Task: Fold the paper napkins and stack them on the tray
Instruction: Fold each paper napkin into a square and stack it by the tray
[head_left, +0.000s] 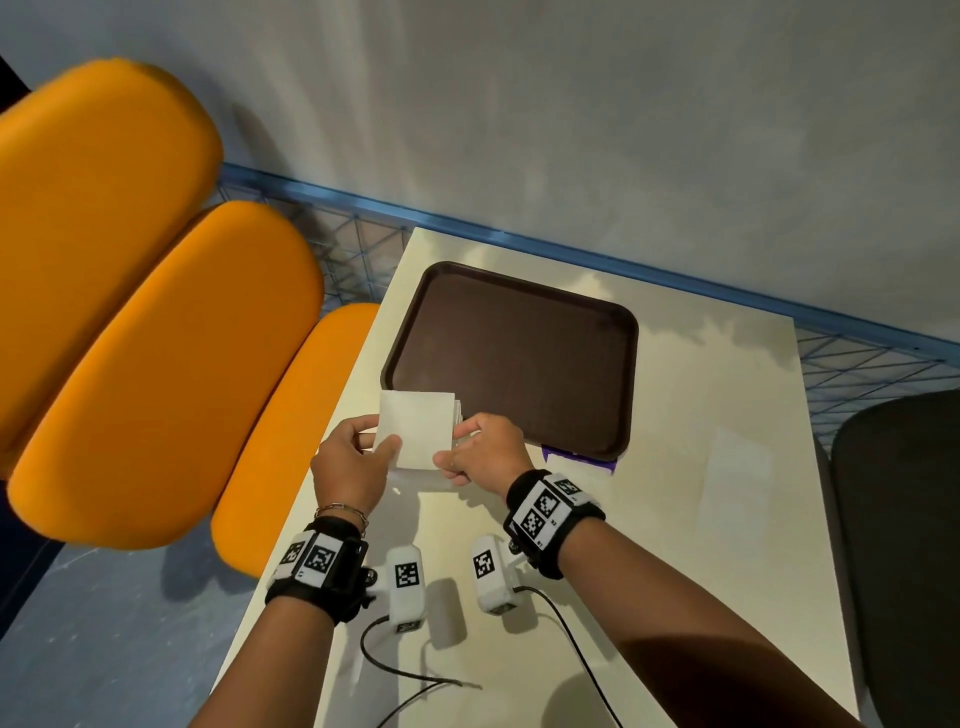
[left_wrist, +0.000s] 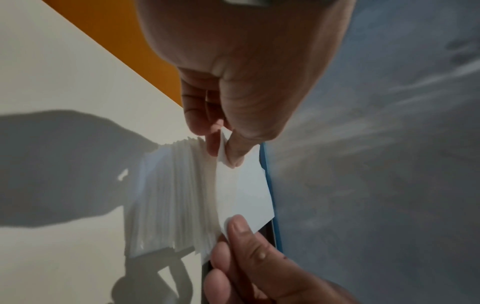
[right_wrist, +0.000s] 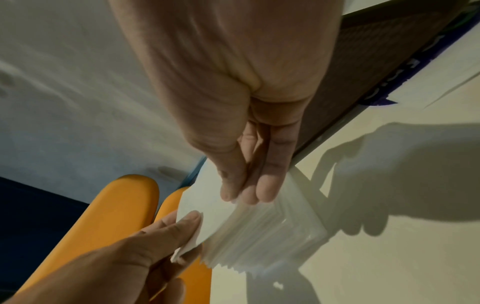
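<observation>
At table centre, my left hand (head_left: 353, 465) and right hand (head_left: 485, 452) each pinched a near corner of the top napkin (head_left: 415, 434) over the stack (right_wrist: 267, 232); the bare tray (head_left: 602, 322) lay at one o'clock, nearer my right.

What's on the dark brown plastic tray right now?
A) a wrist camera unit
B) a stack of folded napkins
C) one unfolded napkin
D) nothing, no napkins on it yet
D: in the head view the dark brown plastic tray shows only bare surface, while both the left hand and the right hand pinch the top white paper napkin above the pile of white napkins on the cream table in front of the tray.
</observation>
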